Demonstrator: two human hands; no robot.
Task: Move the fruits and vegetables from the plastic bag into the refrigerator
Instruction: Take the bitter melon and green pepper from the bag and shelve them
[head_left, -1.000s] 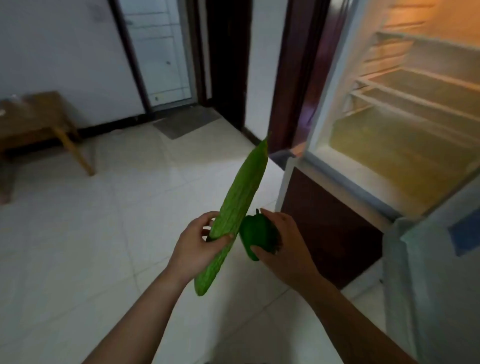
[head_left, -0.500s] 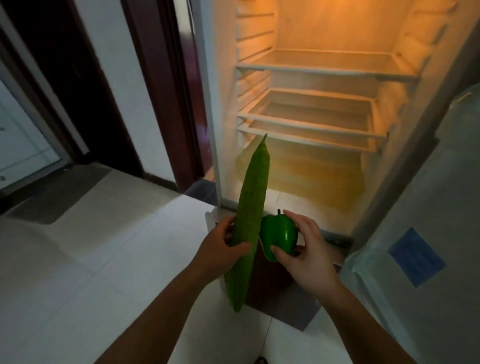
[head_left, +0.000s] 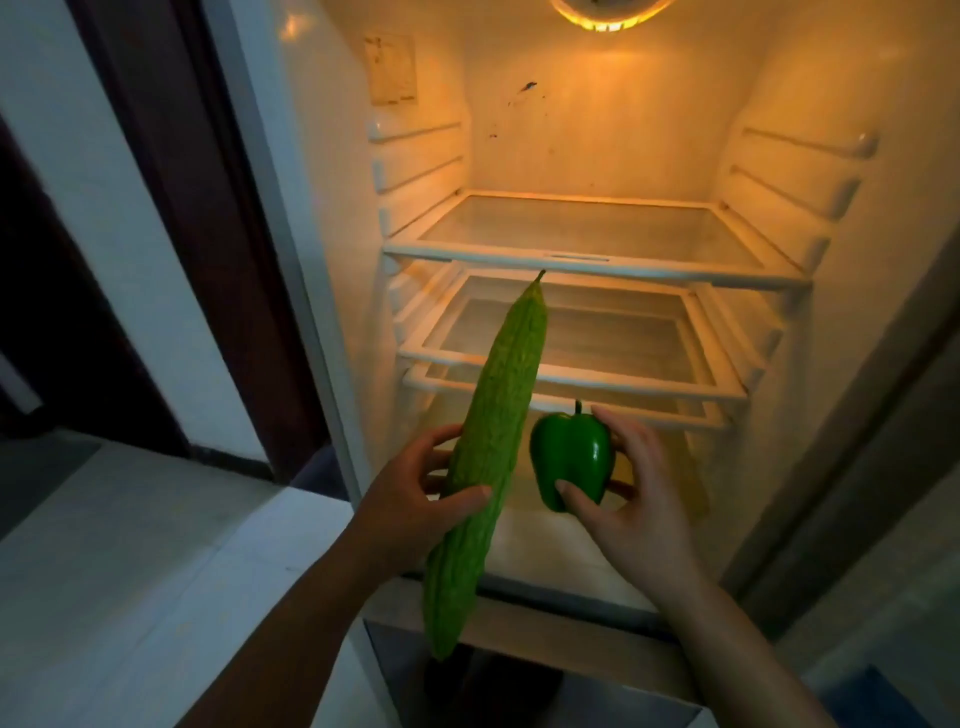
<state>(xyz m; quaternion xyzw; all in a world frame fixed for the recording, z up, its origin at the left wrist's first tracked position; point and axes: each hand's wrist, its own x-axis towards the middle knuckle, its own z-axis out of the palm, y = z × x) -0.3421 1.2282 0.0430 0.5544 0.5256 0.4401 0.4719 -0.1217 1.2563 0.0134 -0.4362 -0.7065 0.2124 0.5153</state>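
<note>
A long, bumpy green bitter gourd (head_left: 488, 441) stands almost upright in my left hand (head_left: 415, 499), which grips it around its lower half. Its tip points up toward the shelves. My right hand (head_left: 628, 499) holds a shiny green bell pepper (head_left: 570, 460), stem up, right beside the gourd. Both hang in front of the open refrigerator (head_left: 597, 156), level with its lowest compartment. The lit interior has bare glass shelves (head_left: 587, 260). The plastic bag is out of view.
The refrigerator door (head_left: 883, 545) stands open at the right. A dark wooden door frame (head_left: 171, 208) and a white wall are to the left. Pale tiled floor (head_left: 130, 597) lies at lower left. A dark lower drawer front (head_left: 519, 675) sits below the open compartment.
My view has swung from the tiled floor to face the refrigerator's inside, much closer. Both hands have carried the gourd and pepper toward the lower compartment, grips unchanged.
</note>
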